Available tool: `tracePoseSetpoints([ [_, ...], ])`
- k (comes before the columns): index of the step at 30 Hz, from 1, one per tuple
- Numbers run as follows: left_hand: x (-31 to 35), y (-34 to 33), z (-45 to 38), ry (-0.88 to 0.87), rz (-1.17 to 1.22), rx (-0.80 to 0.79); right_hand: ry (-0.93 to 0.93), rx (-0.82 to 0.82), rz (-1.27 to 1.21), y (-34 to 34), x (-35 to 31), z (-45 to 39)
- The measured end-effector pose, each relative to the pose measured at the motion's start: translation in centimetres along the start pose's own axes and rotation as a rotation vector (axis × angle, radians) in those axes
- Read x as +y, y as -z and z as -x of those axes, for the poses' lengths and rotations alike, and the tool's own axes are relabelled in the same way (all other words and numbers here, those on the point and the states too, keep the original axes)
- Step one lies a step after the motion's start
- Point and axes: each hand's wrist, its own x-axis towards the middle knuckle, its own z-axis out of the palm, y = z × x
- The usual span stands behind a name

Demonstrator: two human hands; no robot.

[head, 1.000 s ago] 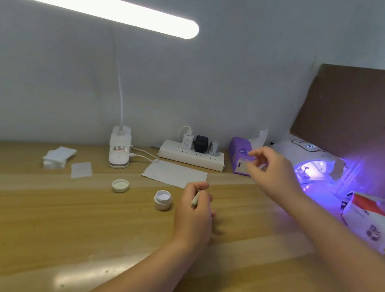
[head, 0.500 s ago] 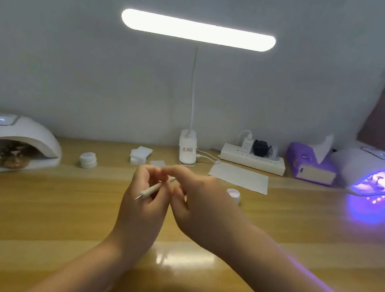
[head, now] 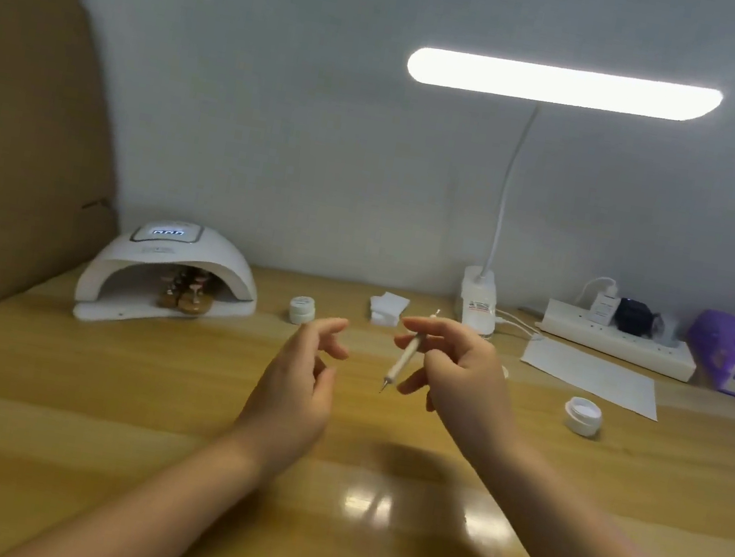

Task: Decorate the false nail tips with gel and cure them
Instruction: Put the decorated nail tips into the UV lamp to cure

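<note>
Pinching a dotting pen (head: 406, 353) in the right hand (head: 461, 375), left hand (head: 297, 392) hovering loosely curled, holding nothing; lamp labels unreadable.

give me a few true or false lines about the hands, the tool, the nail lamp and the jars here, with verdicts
1. The right hand holds the dotting tool. True.
2. The left hand grips a jar. False: it holds nothing, its fingers loosely curled.
3. The nail lamp at the left has small stands under its dome. True.
4. The jar to the right of the hands has its lid on. False: it stands open.
5. The desk lamp is switched off. False: its bar glows bright.
6. A closed white jar stands between the nail lamp and the white pads. True.
</note>
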Motion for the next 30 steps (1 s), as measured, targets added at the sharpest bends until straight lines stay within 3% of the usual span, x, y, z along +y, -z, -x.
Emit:
tracePoseSetpoints([
  [5,-6.4,5.7,-3.2,0.343,-0.415,0.331,0.003,-0.034,0.137,-1.3,2.4,0.9],
  [10,-12.1,10.8,-6.8,0.677,-0.592,0.377,0.067,-0.054,0.325,-2.0,3.8,1.4],
  [18,-15.6,11.1,-9.3,0.676,-0.740,0.235,0.123,-0.046,0.367,-2.4,4.4,1.4],
  [30,-15.2,9.9,-9.5,0.677,-0.656,0.387,0.185,-0.070,0.424,-2.7,4.8,1.3],
])
